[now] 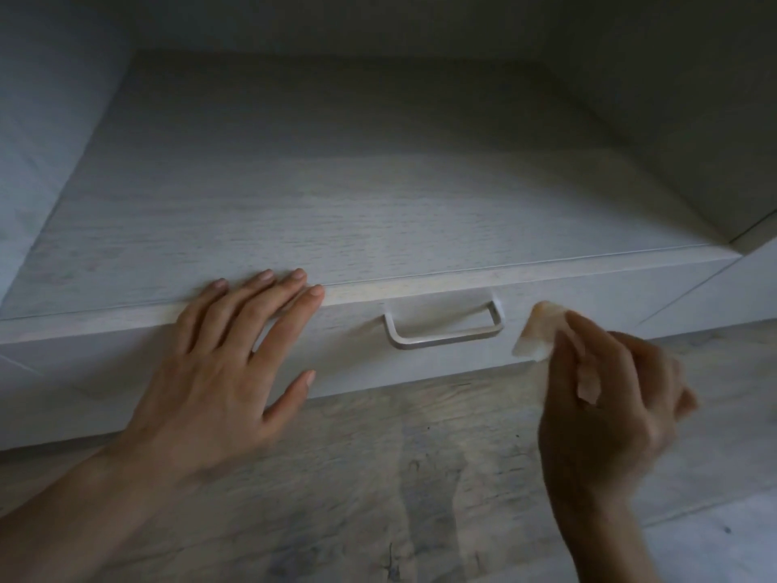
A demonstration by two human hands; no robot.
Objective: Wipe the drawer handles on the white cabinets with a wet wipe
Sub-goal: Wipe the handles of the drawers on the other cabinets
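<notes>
Centre frame, the metal handle (443, 326) sits on the white drawer (361, 351). The left hand (227, 363) lies flat, fingers straight, steadying the cabinet's edge. The right hand (605, 397) pinches a folded wipe (536, 332) just right of the handle — not touching. Likely next: bring the wipe onto the bar and rub along it.
</notes>
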